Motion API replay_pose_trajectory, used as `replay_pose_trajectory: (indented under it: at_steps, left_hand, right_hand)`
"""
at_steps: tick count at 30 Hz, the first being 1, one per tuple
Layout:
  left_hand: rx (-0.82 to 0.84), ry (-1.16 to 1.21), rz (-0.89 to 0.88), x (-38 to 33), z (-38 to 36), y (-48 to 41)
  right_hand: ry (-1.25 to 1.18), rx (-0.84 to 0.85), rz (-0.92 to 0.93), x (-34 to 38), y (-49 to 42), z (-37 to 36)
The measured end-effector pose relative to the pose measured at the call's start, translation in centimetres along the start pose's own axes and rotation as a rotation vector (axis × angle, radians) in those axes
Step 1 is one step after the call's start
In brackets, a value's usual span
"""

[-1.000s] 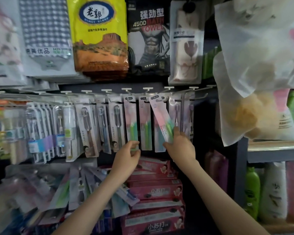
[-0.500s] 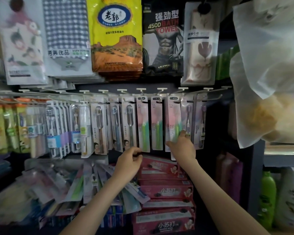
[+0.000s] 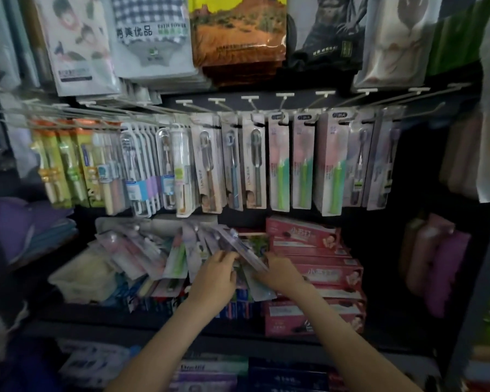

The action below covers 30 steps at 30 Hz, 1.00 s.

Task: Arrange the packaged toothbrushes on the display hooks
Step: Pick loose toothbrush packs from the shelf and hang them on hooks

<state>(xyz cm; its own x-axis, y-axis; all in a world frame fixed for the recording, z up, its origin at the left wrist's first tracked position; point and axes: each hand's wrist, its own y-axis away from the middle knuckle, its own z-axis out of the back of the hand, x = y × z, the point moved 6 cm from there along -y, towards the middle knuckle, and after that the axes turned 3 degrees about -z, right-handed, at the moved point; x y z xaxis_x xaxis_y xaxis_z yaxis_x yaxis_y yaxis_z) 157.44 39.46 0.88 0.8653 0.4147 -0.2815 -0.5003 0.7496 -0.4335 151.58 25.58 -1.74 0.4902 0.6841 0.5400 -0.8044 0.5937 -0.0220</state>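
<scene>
I have both hands on one toothbrush pack, tilted atop the loose pile mid-shelf. The right hand fingers pinch its lower end, and the left hand fingers curl on its edge (blur hides the exact hold). Lifting it could drag neighbouring packs over the shelf's front edge, or its hang-hole could miss the hook.

Three pink-and-green toothbrush packs hang face out, with two purple-brush packs right of them. Five towel packs front the top row. Two hands, left hand and right hand, hold one clear toothbrush pack.
</scene>
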Motion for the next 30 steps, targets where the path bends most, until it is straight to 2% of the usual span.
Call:
replay_pose_trajectory:
  at_steps: [6,9,13,18,21,25,30]
  left_hand:
    - [-0.021,0.079,-0.025,1.5,1.1,1.7]
    - [-0.055,0.172,-0.006,1.6,1.5,2.2]
    - [-0.033,0.435,0.15,1.6,1.4,2.5]
    - [0.053,0.918,0.406,0.1,-0.8,3.4]
    - [-0.014,1.062,0.49,0.1,-1.5,3.5]
    - [-0.072,1.117,0.495,0.7,-0.9,3.8]
    - [-0.139,1.006,0.327,1.5,2.3,3.7]
  right_hand:
    - [0.045,-0.004,-0.096,0.0,-0.7,-0.3]
    - [0.073,-0.134,-0.08,-0.1,0.3,0.4]
    - [0.057,-0.359,0.082,0.3,3.3,1.1]
    - [-0.084,-0.492,0.236,0.6,7.6,0.6]
    - [-0.102,-0.578,0.286,1.0,9.6,0.3]
    - [-0.127,-0.573,0.324,2.3,10.8,-0.2]
    - [-0.134,-0.571,0.345,4.7,11.0,0.0]
